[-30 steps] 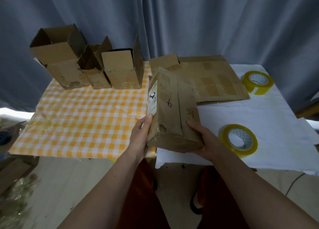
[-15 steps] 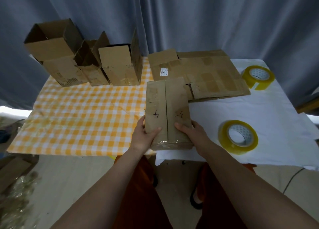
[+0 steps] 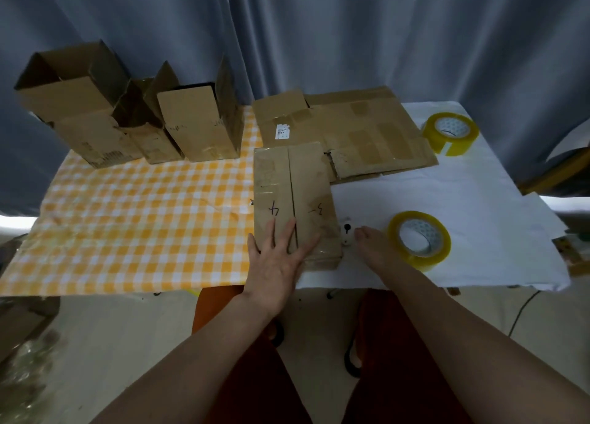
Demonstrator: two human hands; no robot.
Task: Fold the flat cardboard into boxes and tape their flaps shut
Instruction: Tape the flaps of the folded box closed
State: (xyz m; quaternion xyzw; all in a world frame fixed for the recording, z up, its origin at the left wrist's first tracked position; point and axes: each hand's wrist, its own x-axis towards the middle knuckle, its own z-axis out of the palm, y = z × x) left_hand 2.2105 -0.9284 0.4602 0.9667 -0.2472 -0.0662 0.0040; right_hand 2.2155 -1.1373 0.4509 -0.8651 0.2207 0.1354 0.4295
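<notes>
So the folded box (image 3: pixel 295 200) is lying flat at the centre of the frame, straddling the spot where the yellow checked cloth (image 3: pixel 137 222) meets the white cloth (image 3: pixel 479 206). Its two top flaps meet along a seam down the middle, with a "4" scribbled on the left flap and a "3" on the right. Our left hand (image 3: pixel 277 257) is pressing down on the near end of the box with straight, spread fingers, not gripping anything, just flat on the flaps. Our right hand (image 3: pixel 370 241) is just beside the box's lower right corner on the white cloth, holding nothing as far as we can see, though how its fingers lie is hard to make out. Right next to it, lower right of centre, sits a roll of yellow tape (image 3: pixel 419 241), and there's a second roll (image 3: pixel 450 133) at the upper right. Behind the box is the stack of flat cardboard (image 3: pixel 357 129), touching its far right corner. Upper left has three open boxes (image 3: pixel 134 110) standing in a row in front of the grey curtain (image 3: pixel 319 34).
</notes>
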